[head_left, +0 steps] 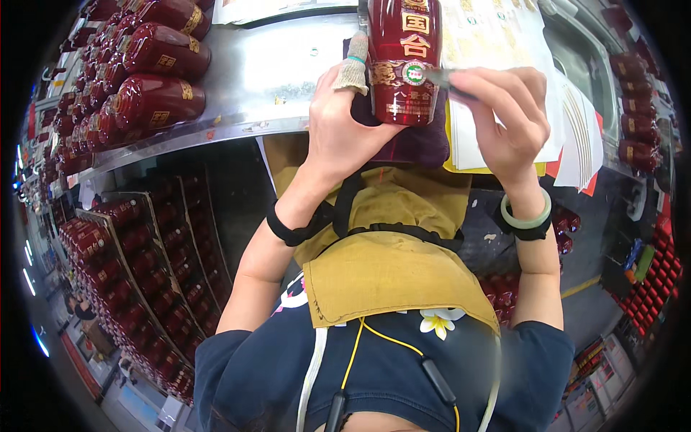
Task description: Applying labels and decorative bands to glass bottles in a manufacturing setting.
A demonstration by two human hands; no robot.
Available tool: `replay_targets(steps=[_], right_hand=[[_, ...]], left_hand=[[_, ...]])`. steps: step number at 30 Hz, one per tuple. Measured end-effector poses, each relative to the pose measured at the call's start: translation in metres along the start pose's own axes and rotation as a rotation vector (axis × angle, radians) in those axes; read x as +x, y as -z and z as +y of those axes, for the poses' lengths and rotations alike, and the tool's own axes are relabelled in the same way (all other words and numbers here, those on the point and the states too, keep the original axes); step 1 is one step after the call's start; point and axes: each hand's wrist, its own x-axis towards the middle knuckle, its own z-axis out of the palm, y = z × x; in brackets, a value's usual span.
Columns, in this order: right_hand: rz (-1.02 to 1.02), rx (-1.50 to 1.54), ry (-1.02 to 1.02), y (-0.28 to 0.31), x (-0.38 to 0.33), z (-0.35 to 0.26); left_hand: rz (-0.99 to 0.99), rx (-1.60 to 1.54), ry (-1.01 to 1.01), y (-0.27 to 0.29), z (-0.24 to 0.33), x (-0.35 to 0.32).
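A dark red glass bottle with gold lettering lies on a dark purple cloth, its narrower end towards me. My left hand is wrapped round its left side, the thumb beneath the near end. Pale fabric covers one left finger. My right hand pinches a thin dark tool, possibly tweezers. The tool's tip is at a small round green-and-white sticker on the bottle's front. Whether the tip touches the sticker, I cannot tell.
Several red bottles lie stacked on the metal table at left. Printed sticker sheets and white papers lie right of the bottle. A rack of bottles stands lower left; more bottles line the far right.
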Motion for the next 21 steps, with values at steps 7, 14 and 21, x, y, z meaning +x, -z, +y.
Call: replay_targets(steps=[7,14,21], right_hand=[[-0.098,0.074,0.08,-0.008,0.001,-0.017],[-0.218,0.132,0.127,-0.004,0.004,-0.024],[-0.154,0.155,0.138,-0.008,0.0,-0.031]], left_hand=[[0.019,-0.063,0.084,-0.011,-0.004,-0.001],[0.023,0.08,-0.024,-0.006,-0.003,-0.004],[0.06,0.078,0.096,-0.01,-0.004,-0.006]])
